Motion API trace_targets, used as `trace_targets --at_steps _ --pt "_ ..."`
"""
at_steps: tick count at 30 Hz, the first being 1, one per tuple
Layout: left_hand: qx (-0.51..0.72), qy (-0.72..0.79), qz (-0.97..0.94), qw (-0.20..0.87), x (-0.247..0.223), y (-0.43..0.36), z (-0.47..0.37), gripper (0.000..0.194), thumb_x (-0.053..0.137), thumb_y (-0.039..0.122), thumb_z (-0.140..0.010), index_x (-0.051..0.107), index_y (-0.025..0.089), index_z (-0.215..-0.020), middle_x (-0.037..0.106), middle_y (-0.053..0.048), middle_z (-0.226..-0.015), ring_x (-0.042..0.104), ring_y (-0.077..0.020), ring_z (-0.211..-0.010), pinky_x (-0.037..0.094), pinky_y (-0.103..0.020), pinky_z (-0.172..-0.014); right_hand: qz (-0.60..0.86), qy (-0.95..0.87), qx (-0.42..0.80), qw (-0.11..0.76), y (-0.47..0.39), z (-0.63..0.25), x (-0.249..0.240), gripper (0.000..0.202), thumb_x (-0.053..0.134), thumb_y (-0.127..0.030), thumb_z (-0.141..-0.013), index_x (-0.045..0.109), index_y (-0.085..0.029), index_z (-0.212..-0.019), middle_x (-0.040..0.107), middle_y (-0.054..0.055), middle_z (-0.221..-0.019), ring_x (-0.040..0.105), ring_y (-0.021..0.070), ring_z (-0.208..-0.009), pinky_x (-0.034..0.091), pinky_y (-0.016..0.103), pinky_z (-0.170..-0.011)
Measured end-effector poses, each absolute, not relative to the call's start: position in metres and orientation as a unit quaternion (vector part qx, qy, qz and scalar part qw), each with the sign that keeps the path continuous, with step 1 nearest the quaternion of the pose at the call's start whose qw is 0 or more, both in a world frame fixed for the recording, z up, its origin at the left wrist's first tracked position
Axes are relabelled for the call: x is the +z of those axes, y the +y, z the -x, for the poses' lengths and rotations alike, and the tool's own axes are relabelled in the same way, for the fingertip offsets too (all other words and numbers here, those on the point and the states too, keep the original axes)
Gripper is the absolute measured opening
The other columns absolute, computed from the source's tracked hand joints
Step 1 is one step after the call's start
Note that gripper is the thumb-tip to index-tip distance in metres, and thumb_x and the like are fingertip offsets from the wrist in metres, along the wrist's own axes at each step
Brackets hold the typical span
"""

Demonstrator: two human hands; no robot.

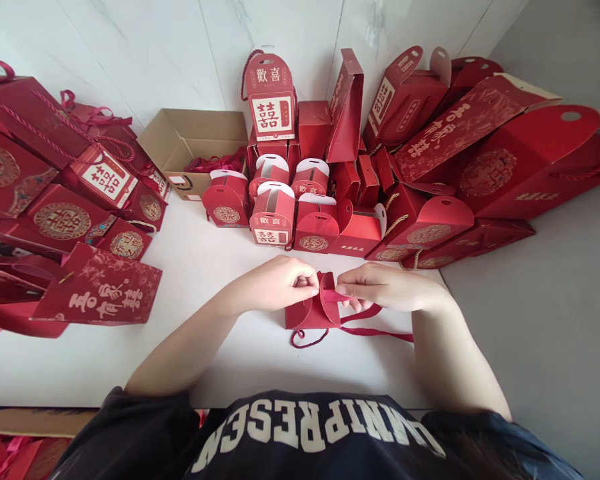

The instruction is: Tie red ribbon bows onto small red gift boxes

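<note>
A small red gift box [299, 316] with rounded end flaps stands on the white table in front of me. My left hand [294, 283] is closed at the top of the box, its thumb and fingertips pinched against the left flap; part of the grip is hidden. On the other side, my right hand [375, 287] pinches a dark pink ribbon [334, 297] where it meets the slot in the right flap. The ribbon's long tails trail right across the table under my right wrist. A dark red twisted cord [310, 344] loops out in front of the box.
Behind my hands stand several small red boxes [273, 220] and larger ones [525, 167] toward the grey right wall. An open cardboard box [195, 127] holds ribbons at the back. More red boxes [63, 220] and a red bag [100, 287] crowd the left side.
</note>
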State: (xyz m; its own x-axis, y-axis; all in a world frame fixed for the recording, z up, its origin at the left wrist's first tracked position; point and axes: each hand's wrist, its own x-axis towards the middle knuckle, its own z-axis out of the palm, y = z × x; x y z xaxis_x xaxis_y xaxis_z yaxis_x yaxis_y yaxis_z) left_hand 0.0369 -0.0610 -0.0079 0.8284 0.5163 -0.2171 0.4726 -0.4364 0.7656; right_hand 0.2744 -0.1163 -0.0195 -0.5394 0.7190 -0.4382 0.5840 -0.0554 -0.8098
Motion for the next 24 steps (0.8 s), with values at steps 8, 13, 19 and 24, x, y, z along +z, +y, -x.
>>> trace_targets --at_steps 8,13,19,24 --pt "0.088 0.289 -0.849 0.434 0.004 -0.057 -0.028 0.018 0.052 0.024 -0.087 0.069 0.018 -0.083 0.067 -0.001 -0.081 0.055 -0.0123 -0.068 0.039 -0.024 -0.062 0.455 -0.735 0.417 0.280 -0.112 -0.259 -0.026 0.026 0.058 -0.047 -0.094 0.067 -0.025 -0.105 0.061 0.007 -0.125 0.055 0.0249 -0.122 0.038 0.039 -0.107" --pt "0.057 0.347 -0.870 0.345 0.007 -0.068 -0.025 0.030 0.066 0.049 -0.080 0.061 0.020 -0.090 0.063 0.000 -0.075 0.055 -0.0146 -0.061 0.037 -0.026 -0.055 0.412 -0.738 0.468 0.257 -0.109 -0.254 -0.032 0.023 0.058 -0.042 -0.095 0.068 -0.022 -0.089 0.058 0.008 -0.133 0.051 0.0268 -0.129 0.038 0.044 -0.108" --pt "-0.008 0.414 -0.876 0.246 -0.002 -0.094 -0.028 0.026 0.059 0.041 -0.083 0.052 0.020 -0.070 0.055 -0.002 -0.061 0.050 -0.0163 -0.050 0.029 -0.029 -0.050 0.424 -0.746 0.464 0.222 -0.113 -0.253 -0.028 0.025 0.050 -0.039 -0.099 0.065 -0.021 -0.089 0.057 0.007 -0.134 0.056 0.0239 -0.122 0.042 0.039 -0.103" --pt "-0.027 0.407 -0.853 0.325 0.000 -0.081 -0.016 0.023 0.050 0.025 -0.081 0.040 0.020 -0.061 0.049 0.001 -0.054 0.038 -0.0119 -0.045 0.028 -0.028 -0.046 0.423 -0.754 0.458 0.207 -0.114 -0.246 -0.034 0.021 0.055 -0.035 -0.096 0.066 -0.021 -0.084 0.057 0.007 -0.134 0.053 0.0251 -0.126 0.040 0.040 -0.105"
